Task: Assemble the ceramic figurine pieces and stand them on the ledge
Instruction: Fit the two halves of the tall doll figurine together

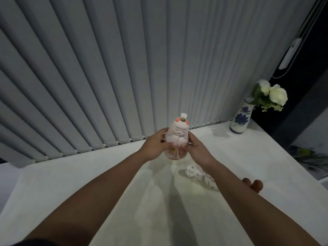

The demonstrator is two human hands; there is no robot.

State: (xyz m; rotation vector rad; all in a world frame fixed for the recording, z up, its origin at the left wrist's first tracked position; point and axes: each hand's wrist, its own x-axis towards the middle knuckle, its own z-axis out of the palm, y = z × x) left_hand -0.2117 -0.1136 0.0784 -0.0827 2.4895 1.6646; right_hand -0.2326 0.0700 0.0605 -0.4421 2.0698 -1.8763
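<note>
A pink-and-white ceramic figurine (178, 133) with a sleeping face and a small gold knob on its head is upright over the white ledge (88, 183). My left hand (154, 146) grips its left side and my right hand (196, 148) grips its right side, thumbs across the seam between the top piece and the flowered base (175, 154). Whether the base touches the ledge is hidden by my fingers. A second white ceramic piece (192, 173) lies on the ledge just behind my right wrist, partly hidden by my forearm.
Grey vertical blinds (124, 68) hang right behind the ledge. A blue-flowered white vase (240, 119) with white roses stands at the back right. Another person's fingertips (253, 184) show at the ledge's right edge. A blind cord control (291, 50) hangs at upper right.
</note>
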